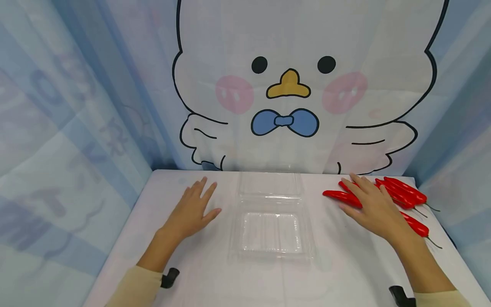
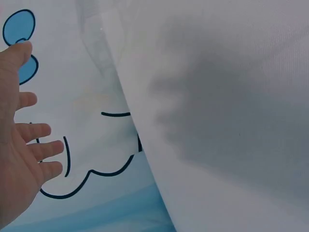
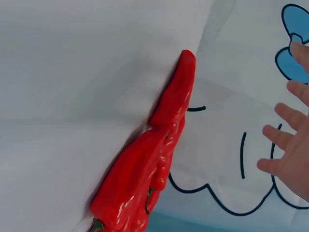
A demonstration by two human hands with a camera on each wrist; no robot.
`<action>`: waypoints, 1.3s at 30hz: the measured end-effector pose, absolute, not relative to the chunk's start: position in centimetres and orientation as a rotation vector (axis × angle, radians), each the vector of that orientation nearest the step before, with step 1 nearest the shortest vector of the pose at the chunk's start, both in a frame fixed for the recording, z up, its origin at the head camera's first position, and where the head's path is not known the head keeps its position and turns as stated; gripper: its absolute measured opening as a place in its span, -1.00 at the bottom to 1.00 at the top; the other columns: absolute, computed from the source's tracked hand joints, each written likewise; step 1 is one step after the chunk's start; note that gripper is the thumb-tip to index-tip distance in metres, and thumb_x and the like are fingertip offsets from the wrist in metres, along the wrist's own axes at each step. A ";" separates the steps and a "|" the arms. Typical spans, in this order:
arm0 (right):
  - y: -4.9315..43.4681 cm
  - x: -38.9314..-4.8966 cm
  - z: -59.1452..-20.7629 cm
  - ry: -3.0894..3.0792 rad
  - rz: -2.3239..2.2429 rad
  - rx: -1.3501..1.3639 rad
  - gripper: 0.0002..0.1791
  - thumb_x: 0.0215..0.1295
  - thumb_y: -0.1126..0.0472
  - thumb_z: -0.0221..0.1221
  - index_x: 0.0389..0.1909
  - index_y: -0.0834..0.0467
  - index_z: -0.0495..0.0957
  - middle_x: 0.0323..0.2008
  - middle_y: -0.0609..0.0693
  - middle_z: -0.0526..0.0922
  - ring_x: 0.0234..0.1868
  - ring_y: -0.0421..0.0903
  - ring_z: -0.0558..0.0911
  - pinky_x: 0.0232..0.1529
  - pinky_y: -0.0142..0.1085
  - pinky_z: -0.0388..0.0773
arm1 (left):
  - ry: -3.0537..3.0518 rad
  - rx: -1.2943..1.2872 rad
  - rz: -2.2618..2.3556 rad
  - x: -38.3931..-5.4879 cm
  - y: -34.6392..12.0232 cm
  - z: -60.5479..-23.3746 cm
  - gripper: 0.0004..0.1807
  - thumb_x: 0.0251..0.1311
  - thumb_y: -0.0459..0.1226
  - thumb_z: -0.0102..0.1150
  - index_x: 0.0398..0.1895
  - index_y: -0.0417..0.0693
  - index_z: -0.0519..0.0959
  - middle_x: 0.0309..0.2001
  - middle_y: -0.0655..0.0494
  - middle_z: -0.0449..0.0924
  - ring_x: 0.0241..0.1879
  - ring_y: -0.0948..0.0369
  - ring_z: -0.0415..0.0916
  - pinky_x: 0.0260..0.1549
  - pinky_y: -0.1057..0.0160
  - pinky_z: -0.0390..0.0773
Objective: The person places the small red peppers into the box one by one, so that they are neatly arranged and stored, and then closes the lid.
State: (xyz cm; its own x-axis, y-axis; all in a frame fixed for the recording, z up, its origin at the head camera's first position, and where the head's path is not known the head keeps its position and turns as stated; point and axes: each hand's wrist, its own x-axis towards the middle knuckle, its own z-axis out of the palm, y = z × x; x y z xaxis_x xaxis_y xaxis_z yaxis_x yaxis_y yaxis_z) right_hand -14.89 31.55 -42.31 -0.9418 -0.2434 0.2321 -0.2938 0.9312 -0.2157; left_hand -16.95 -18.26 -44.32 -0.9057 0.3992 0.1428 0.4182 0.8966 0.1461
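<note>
My left hand (image 1: 193, 211) has its fingers spread over the white table, left of a clear plastic clamshell box (image 1: 235, 230); it holds nothing. The box lies with its hinged lid (image 1: 270, 185) folded back toward the far edge. Over the red chili peppers (image 1: 412, 194) on the right, my right hand (image 1: 372, 209) is stretched out and hides parts of some. In the right wrist view, its straight fingers (image 3: 289, 116) stand apart from the peppers (image 3: 130, 179), which lie in a cluster with one (image 3: 178, 92) pointing away from the others.
Behind the white table (image 1: 215, 273) hangs a curtain (image 1: 284, 153) printed with a cartoon duck and a blue bow. Blue patterned curtains (image 1: 69, 170) also close in both sides. Black wrist mounts (image 1: 170, 278) sit at both sleeves.
</note>
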 end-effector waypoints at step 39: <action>38.7 -14.7 -45.7 -3.015 0.582 0.256 0.08 0.02 0.01 0.58 0.52 0.23 0.25 0.38 0.46 0.34 0.31 0.49 0.32 -0.03 0.51 0.52 | -2.952 -0.492 -0.936 -15.2 -14.3 -48.1 -0.11 0.30 -0.02 0.39 0.58 -0.16 0.21 0.47 -0.16 0.38 0.37 -0.05 0.48 0.35 -0.07 0.52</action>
